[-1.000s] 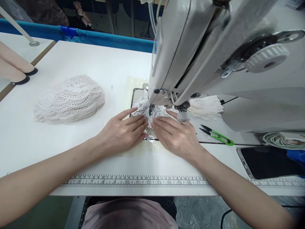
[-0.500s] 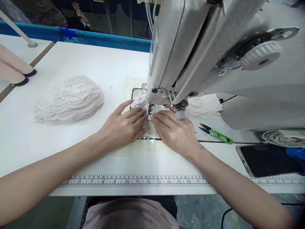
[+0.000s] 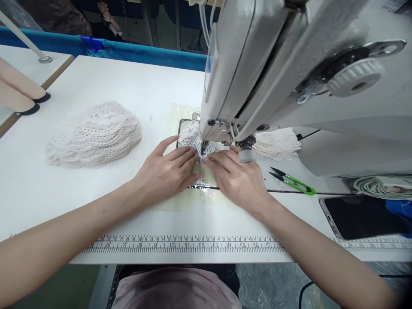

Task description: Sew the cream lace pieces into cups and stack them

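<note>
A white lace piece (image 3: 190, 138) lies under the presser foot (image 3: 203, 149) of a grey sewing machine (image 3: 289, 73). My left hand (image 3: 165, 172) rests flat on the plate just left of the needle, fingers stretched toward the lace's near edge. My right hand (image 3: 236, 176) lies flat to the right of the needle, fingertips pressing the same lace edge. Both hands almost meet in front of the foot. More lace (image 3: 277, 143) shows behind the machine's arm on the right.
A pile of lace pieces (image 3: 95, 134) sits on the white table (image 3: 48, 189) at the left. Green thread snips (image 3: 292, 182) lie right of my right hand, a phone (image 3: 360, 221) further right. A printed ruler (image 3: 180, 245) runs along the table's front edge.
The lace has fed away from me under the foot, and both hands have slid forward with it toward the needle.
</note>
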### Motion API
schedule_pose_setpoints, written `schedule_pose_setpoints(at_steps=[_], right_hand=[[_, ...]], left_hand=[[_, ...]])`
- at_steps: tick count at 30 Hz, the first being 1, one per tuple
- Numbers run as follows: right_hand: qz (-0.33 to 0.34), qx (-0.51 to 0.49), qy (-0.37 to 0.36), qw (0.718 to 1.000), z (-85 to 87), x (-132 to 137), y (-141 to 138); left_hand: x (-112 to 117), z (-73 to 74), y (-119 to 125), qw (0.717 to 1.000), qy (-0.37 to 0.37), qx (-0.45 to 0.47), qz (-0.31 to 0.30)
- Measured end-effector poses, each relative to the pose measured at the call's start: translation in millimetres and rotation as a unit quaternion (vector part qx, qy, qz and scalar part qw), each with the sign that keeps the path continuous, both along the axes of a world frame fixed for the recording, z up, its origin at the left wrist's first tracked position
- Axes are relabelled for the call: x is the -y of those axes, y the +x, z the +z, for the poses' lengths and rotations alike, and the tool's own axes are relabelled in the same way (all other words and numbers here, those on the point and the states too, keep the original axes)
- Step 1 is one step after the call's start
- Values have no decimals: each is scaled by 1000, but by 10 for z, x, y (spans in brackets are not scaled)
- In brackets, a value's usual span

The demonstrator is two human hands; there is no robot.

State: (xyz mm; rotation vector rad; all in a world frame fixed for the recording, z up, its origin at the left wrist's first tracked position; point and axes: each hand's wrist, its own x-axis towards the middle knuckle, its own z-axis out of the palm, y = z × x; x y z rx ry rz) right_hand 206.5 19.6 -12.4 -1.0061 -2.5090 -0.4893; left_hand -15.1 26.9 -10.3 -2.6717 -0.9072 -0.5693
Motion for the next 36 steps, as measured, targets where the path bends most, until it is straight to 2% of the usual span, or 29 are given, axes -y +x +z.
schedule_pose_setpoints(at_steps=[7, 11, 16, 20, 24, 26, 29, 30, 31, 34, 36], right_hand=[[-17, 7, 0, 1000, -5, -37, -28], [-20, 3, -7, 1000, 0, -34, 4], [-54, 7, -3, 999, 6, -71, 79], [-77, 2, 11, 997, -3, -126, 102], [-77, -4, 26, 997, 25, -139, 103], [-65, -8, 39, 997, 48, -134, 110], [-57, -16, 45, 997, 70, -125, 132], [-55, -19, 40, 997, 72, -122, 140], [-53, -24, 33, 998, 70, -119, 148], [-44, -51, -2, 998, 58, -99, 153], [-46, -89, -47, 994, 61, -71, 132]], left_hand=[[-106, -43, -12, 998, -51, 40, 10], [-117, -39, -3, 998, -44, 30, 15], [-122, -30, -14, 998, -43, 36, 22], [-154, -32, -41, 997, -49, 24, 53], [-60, 17, -16, 998, -18, -18, 62], [46, 61, 12, 1000, -11, -19, 7], [162, 127, 27, 987, -37, 18, -152], [167, 147, 17, 984, -41, 34, -170], [151, 164, -2, 986, -43, 43, -154], [25, 198, -91, 997, -80, 5, 2], [-54, 211, -141, 989, -130, -35, 57]])
